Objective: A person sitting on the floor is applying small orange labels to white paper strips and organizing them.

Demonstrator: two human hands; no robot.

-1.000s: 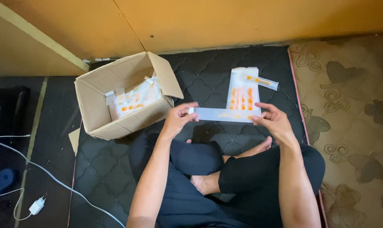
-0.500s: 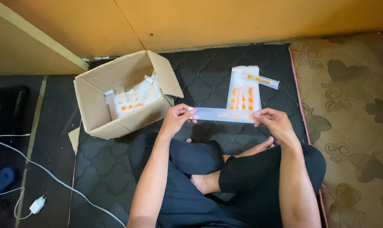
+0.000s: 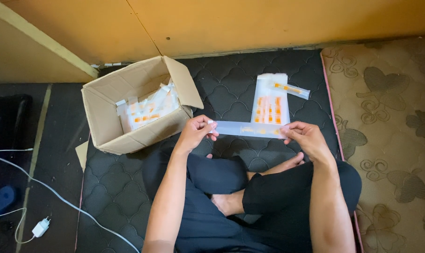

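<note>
I sit cross-legged on a dark quilted mattress (image 3: 231, 98). A long, clear, flat sealed packet (image 3: 247, 129) with small orange parts inside is stretched level between my hands. My left hand (image 3: 196, 133) pinches its left end and my right hand (image 3: 306, 138) pinches its right end. Just behind the packet lies a stack of similar clear packets (image 3: 270, 99) with orange contents, and one more packet (image 3: 291, 89) lies askew at the stack's top right.
An open cardboard box (image 3: 104, 126) holding several similar packets (image 3: 149, 110) stands at the left on the mattress. A patterned beige mattress (image 3: 390, 126) adjoins on the right. A wooden wall (image 3: 245, 23) runs behind. A white cable and plug (image 3: 40, 228) lie on the dark floor at left.
My hands have drawn slightly toward me with the packet, and the left fingers have shifted their grip on its end. The box and stack have not moved.
</note>
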